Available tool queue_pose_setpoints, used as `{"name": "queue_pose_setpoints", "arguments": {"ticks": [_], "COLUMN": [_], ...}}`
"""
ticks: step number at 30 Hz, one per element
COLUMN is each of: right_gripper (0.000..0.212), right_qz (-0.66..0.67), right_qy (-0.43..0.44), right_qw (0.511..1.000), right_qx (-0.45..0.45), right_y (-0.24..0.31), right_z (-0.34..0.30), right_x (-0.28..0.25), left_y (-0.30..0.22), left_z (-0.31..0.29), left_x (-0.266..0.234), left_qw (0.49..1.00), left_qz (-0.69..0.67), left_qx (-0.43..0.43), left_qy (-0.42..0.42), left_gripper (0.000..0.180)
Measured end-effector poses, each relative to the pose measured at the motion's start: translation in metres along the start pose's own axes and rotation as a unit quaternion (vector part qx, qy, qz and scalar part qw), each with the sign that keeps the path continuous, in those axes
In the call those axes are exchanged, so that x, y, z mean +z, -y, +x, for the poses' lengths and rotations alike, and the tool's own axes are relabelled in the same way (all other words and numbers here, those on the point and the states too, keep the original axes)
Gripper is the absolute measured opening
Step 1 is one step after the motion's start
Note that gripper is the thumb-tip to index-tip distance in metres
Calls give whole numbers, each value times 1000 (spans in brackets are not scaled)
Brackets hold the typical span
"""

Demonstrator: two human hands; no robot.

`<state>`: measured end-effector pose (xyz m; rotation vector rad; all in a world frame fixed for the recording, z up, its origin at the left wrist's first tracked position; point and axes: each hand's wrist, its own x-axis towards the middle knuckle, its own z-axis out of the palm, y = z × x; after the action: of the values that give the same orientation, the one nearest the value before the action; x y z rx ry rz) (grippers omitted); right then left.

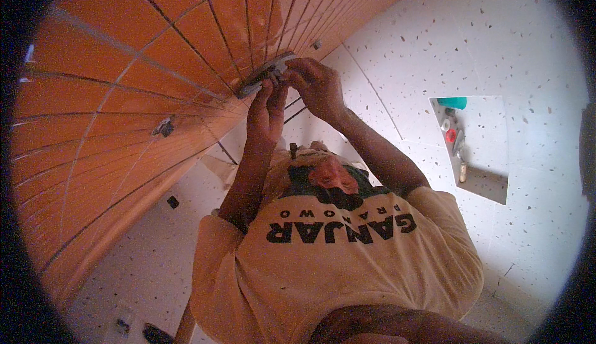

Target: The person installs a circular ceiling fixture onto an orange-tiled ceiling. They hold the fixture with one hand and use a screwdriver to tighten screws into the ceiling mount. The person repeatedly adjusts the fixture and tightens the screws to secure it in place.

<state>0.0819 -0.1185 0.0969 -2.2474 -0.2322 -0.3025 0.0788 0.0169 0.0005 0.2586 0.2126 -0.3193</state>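
Note:
Both my hands are raised to a grey, flattened fitting [253,86] that sits against the orange tiled wall [180,40]. My left hand [266,119] comes up from below, its fingertips pressed to a small grey part at the fitting's front. From the right, my right hand [318,89] pinches the same small part, with thumb and forefinger close together. The fingers cover much of that part, so its exact shape is hard to make out. A smaller dark wall fitting [316,45] shows just beyond my right hand.
Another dark fitting [164,126] sticks out of the orange wall on the left. In the speckled white wall on the right, a recessed niche [487,179] holds a green item [453,102], a red one [451,136] and small bottles. A small black object [172,202] lies lower left.

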Motion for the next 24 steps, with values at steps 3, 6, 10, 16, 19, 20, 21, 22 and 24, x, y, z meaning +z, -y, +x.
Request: {"name": "queue_pose_setpoints", "arguments": {"ticks": [3,6,10,16,19,20,21,22,24], "right_gripper": [21,22,21,20,20,20,20,20,19], "right_qz": [27,41,17,-15,-21,-23,-29,-36,-50], "right_qy": [-4,7,43,69,80,82,82,81,79], "right_qw": [1000,999,999,994,990,989,987,986,983], "right_qx": [-6,-4,1,-80,-113,-123,-133,-141,-158], "right_y": [3,5,12,1,4,1,0,1,3], "right_z": [4,7,8,6,8,10,11,13,16], "right_x": [-1,-4,-11,-15,-18,-17,-17,-18,-19], "left_y": [0,0,3,1,5,5,5,5,6], "left_z": [1,1,2,-10,-11,-11,-11,-12,-11], "left_x": [4,3,-2,12,16,15,13,10,8], "left_qw": [1000,1000,999,998,998,998,997,992,988], "left_qz": [-26,-26,-37,-64,-55,-48,22,92,118], "left_qx": [5,5,21,9,31,43,65,87,95], "left_qy": [8,0,13,-8,13,18,21,24,21], "left_gripper": [32,32,30,26,27,27,27,27,27]}}
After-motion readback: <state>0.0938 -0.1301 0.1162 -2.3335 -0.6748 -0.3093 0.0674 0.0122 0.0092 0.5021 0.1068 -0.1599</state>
